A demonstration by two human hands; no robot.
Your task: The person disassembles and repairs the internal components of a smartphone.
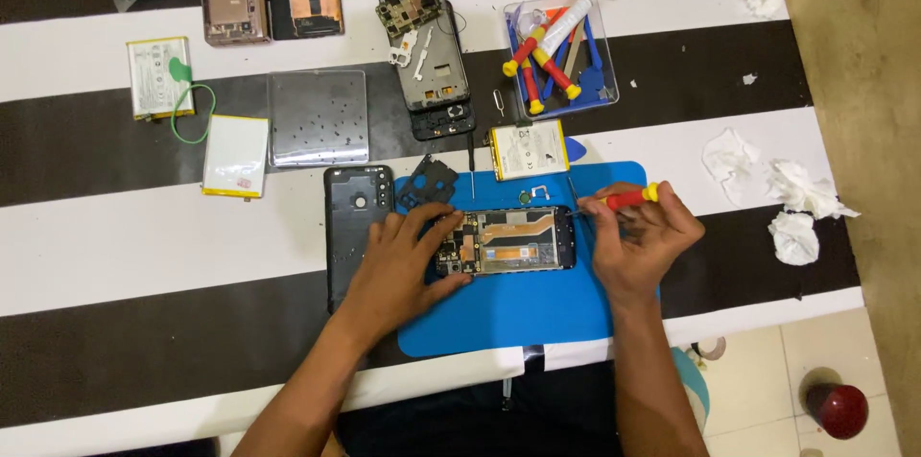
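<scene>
I work at a table (115, 246) covered in broad black and white stripes. Beyond its right edge runs a tan, mottled floor (863, 64). Past the near right corner lie pale floor tiles (758, 390), where a dark red round object (838, 409) stands. Lighting is even and soft.
</scene>
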